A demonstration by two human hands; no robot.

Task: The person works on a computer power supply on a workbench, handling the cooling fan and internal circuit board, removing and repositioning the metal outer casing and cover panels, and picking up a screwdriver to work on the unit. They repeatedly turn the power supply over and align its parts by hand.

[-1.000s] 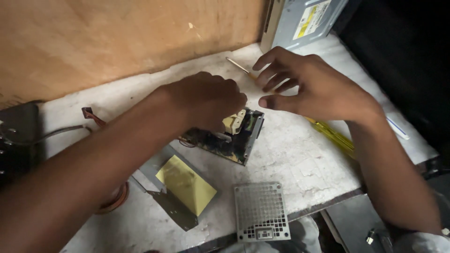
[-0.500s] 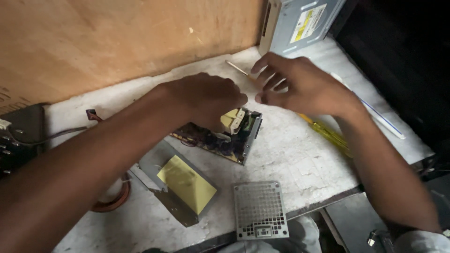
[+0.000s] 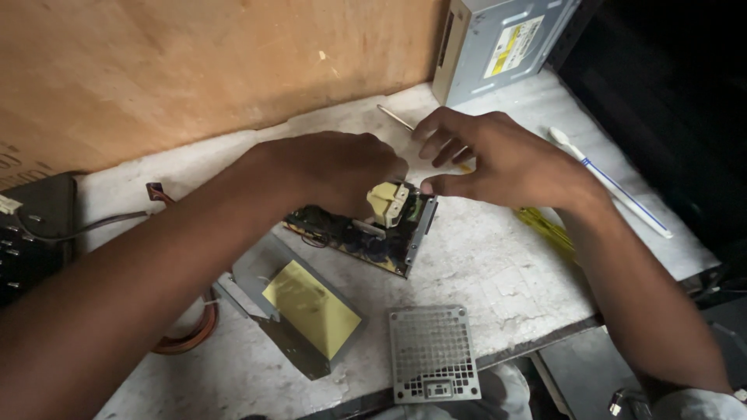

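A green circuit board (image 3: pixel 373 243) with dark capacitors and a yellow transformer (image 3: pixel 387 201) lies in the middle of the white worktop (image 3: pixel 498 280). My left hand (image 3: pixel 327 167) curls over the board's far side, fingers closed on it just left of the transformer. On the right, my right hand (image 3: pixel 506 159) hovers with its fingers spread, and its thumb tip touches the board's upright metal edge (image 3: pixel 420 225). Nothing is held in the right hand.
A grey metal cover with a yellow sheet (image 3: pixel 299 307) and a perforated grille (image 3: pixel 430 352) lie near the front edge. A grey optical drive (image 3: pixel 498 43) stands at the back. A toothbrush (image 3: pixel 611 183) and a yellow-handled screwdriver (image 3: pixel 545 225) lie right; a black device (image 3: pixel 31 233) sits left.
My right hand has come slightly down and left, so its thumb now meets the board's metal edge. My left hand stays on the board.
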